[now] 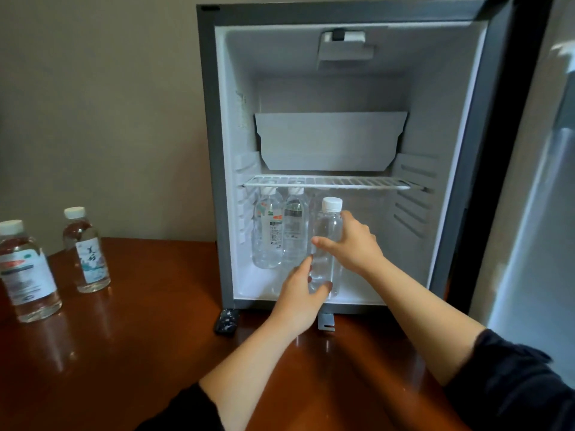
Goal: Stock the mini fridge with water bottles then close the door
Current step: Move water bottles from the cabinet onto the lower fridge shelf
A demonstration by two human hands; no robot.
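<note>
The mini fridge (211, 150) stands open on a brown wooden table (124, 353), its door (535, 197) swung out to the right. A clear water bottle (325, 241) with a white cap stands upright at the front of the fridge floor. My left hand (298, 293) grips its base and my right hand (354, 244) holds its upper body. Two labelled bottles (269, 234) (294, 231) stand behind it at the left, under the wire shelf (326, 182). Two more water bottles (88, 253) (26, 275) wait on the table at the far left.
A white tray (329, 141) sits on the wire shelf. The right half of the fridge floor holds nothing. A small dark object (227, 321) lies on the table by the fridge's front left foot. A beige wall rises behind the table.
</note>
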